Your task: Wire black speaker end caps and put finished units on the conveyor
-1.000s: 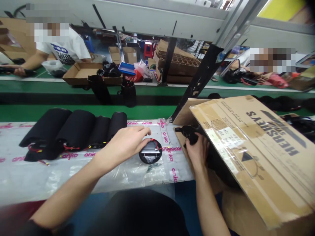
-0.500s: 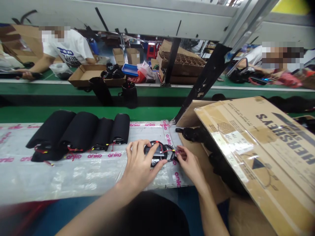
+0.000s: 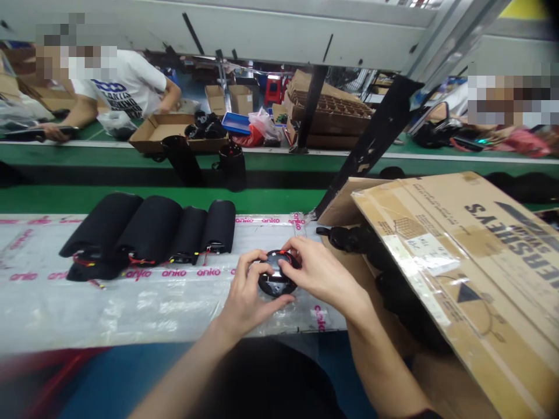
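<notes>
Between my fingertips, a round black part (image 3: 278, 287) sits on the plastic-covered bench (image 3: 166, 314). My left hand (image 3: 242, 294), half curled, steadies its rim; my right (image 3: 329, 276) bends, nearly closed, at its red wire (image 3: 283, 252), grip unclear. Wire handling, I judge, calls for light fingertips. Black cylinders (image 3: 151, 230) lie left, a carton (image 3: 437, 233) right.

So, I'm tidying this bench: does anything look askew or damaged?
One black piece looks tucked under the leftmost black cylinder, poking out at the near side, out of line with the other cylinders. No spill or clear damage shows.
</notes>
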The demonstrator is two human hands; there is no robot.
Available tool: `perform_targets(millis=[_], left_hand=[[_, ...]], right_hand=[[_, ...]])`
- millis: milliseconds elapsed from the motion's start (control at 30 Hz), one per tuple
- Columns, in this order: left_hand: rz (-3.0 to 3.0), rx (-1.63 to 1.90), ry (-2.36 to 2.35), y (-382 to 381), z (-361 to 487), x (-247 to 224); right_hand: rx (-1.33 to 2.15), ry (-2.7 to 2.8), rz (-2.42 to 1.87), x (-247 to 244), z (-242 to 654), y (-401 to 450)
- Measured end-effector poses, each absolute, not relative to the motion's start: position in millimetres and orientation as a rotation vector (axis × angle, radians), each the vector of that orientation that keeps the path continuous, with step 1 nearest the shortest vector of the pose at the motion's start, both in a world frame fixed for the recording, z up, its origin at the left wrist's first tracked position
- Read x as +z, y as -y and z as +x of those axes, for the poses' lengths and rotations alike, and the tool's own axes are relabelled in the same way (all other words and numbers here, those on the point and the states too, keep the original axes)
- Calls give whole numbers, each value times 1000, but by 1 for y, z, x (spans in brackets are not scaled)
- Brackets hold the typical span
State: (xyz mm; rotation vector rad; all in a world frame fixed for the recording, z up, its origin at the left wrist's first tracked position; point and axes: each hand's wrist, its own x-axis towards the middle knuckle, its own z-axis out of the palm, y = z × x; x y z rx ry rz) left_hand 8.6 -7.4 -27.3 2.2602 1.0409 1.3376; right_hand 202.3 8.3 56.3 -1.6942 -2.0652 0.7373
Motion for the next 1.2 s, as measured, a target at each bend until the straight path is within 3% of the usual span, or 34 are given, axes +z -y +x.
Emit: perform_targets(millis=[200,333,500,667,833,1200], left_hand=[[2210,1395,-1061,12,17,-33],[2175,1431,-1074,15,19,-35],[2171,1327,-1073,13,12,-16],[2357,1217,-841,-4,15,11],[2303,1116,-755,-17,25,10],[2430,991,-788,-11,34,27]], right_hand=[[290,2047,-1966,60,188,5],[238,1985,-1884,53,184,11],[563,1848,-1587,53,202,20],[834,1601,-1567,52,220,23],[877,1544,-1419,45,222,24],[1604,1101,-1172,17,246,13]])
